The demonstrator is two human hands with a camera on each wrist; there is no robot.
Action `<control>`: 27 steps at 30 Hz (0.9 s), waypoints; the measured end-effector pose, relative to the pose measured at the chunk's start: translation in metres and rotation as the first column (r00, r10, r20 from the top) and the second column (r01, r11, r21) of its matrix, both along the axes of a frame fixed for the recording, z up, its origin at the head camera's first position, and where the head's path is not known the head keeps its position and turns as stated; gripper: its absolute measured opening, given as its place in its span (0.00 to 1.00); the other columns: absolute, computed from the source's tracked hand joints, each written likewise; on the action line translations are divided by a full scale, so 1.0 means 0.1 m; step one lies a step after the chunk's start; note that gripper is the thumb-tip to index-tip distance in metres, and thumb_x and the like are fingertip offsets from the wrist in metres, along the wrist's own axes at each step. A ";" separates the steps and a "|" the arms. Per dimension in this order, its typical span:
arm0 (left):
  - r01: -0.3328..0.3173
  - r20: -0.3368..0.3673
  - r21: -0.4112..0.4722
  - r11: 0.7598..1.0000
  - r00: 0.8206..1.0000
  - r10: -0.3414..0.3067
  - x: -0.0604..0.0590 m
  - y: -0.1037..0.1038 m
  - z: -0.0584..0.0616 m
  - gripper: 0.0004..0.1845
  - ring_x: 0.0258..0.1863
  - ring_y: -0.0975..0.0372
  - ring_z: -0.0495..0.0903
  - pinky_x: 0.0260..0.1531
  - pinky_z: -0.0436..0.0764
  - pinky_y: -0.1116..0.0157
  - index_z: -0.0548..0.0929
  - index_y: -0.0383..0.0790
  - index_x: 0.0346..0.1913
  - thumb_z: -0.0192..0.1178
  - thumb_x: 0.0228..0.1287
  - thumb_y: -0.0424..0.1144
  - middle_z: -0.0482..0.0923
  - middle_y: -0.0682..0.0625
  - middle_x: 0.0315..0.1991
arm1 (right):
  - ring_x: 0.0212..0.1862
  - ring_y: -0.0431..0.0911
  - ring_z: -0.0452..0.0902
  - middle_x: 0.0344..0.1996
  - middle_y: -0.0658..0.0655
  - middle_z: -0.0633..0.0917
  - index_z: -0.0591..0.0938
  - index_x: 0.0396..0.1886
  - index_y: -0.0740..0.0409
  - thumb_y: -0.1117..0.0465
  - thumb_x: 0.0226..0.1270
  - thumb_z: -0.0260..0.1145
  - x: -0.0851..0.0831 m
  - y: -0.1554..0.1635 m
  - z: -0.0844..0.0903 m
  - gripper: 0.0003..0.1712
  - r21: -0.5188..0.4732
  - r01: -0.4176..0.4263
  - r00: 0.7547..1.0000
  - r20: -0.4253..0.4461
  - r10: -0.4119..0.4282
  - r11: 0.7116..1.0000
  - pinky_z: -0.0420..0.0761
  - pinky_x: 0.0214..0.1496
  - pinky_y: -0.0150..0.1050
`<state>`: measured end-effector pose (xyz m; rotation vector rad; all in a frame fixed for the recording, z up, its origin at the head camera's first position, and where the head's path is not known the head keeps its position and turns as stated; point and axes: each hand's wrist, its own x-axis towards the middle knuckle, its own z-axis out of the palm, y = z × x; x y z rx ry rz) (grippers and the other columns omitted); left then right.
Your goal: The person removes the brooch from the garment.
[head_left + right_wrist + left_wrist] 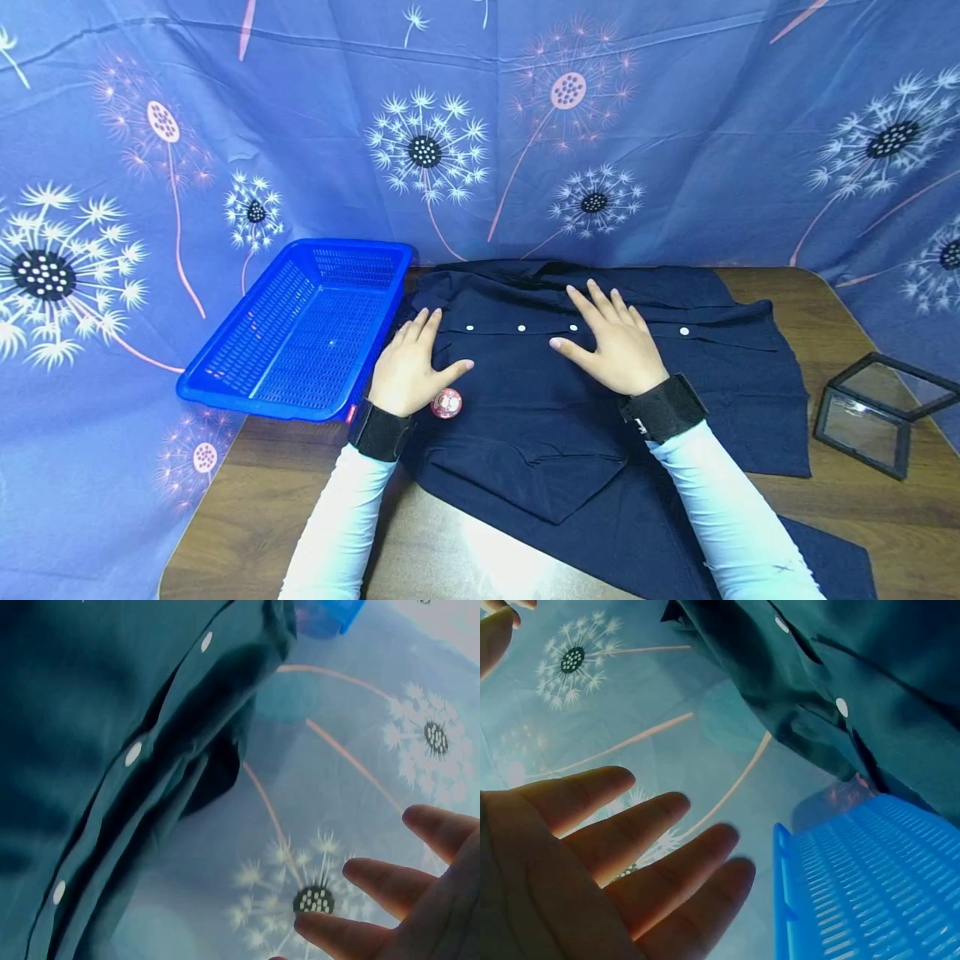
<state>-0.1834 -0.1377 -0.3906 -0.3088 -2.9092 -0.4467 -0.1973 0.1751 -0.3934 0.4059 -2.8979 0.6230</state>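
Observation:
A dark navy shirt is spread over the table, its row of several white buttons running from left to right. Over its left part is my left hand, palm down, fingers straight and thumb spread. My right hand is over the middle of the shirt, fingers spread near the button row. Neither hand holds anything. Beside the left thumb, a small round red badge-like disc lies on the shirt. In the left wrist view, the left fingers are extended; the right fingers are likewise straight in the right wrist view.
An open blue plastic basket stands on the left, close by the left hand. To the right of the shirt is a black hinged frame with clear panels. A blue dandelion-print cloth hangs behind the wooden table.

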 end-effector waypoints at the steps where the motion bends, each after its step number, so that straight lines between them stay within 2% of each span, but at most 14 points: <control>1: 0.003 0.002 0.006 1.000 1.000 -0.003 0.00 0.00 -0.01 0.51 0.71 0.41 0.64 0.68 0.66 0.44 0.62 0.44 0.75 0.61 0.54 0.70 0.61 0.40 0.74 | 0.78 0.66 0.43 0.79 0.57 0.51 0.50 0.79 0.36 0.28 0.63 0.55 0.00 -0.02 -0.01 0.49 -0.005 -0.008 1.000 0.003 0.008 1.000 0.46 0.73 0.69; 10: 0.039 0.047 0.035 0.999 0.998 -0.040 0.02 -0.04 -0.09 0.48 0.66 0.44 0.71 0.64 0.72 0.46 0.68 0.41 0.71 0.63 0.53 0.69 0.70 0.42 0.69 | 0.77 0.63 0.49 0.78 0.57 0.54 0.53 0.78 0.41 0.27 0.60 0.59 0.03 -0.23 -0.07 0.52 -0.043 -0.107 0.994 0.031 0.108 0.993 0.53 0.73 0.67; 14: 0.034 0.091 0.026 0.999 0.995 -0.036 0.02 -0.06 -0.14 0.47 0.65 0.45 0.72 0.62 0.73 0.46 0.69 0.42 0.69 0.64 0.53 0.69 0.72 0.42 0.68 | 0.78 0.60 0.49 0.78 0.57 0.56 0.55 0.78 0.43 0.28 0.60 0.60 0.04 -0.31 -0.11 0.52 -0.072 -0.138 0.988 0.063 0.143 0.988 0.55 0.74 0.64; 19: 0.033 0.113 0.020 0.999 0.993 -0.035 0.01 -0.07 -0.17 0.45 0.63 0.46 0.74 0.60 0.75 0.47 0.72 0.41 0.67 0.65 0.52 0.67 0.75 0.41 0.64 | 0.78 0.57 0.51 0.77 0.58 0.57 0.56 0.78 0.45 0.30 0.61 0.61 0.03 -0.40 -0.15 0.51 -0.111 -0.174 0.981 0.069 0.182 0.979 0.57 0.74 0.61; 27: 0.037 0.160 0.022 0.999 0.986 -0.040 0.02 -0.09 -0.24 0.42 0.58 0.47 0.79 0.57 0.78 0.48 0.75 0.40 0.64 0.66 0.53 0.64 0.78 0.40 0.60 | 0.74 0.55 0.62 0.74 0.59 0.64 0.60 0.76 0.49 0.36 0.62 0.65 0.02 -0.60 -0.18 0.48 -0.180 -0.229 0.968 0.060 0.243 0.957 0.66 0.71 0.58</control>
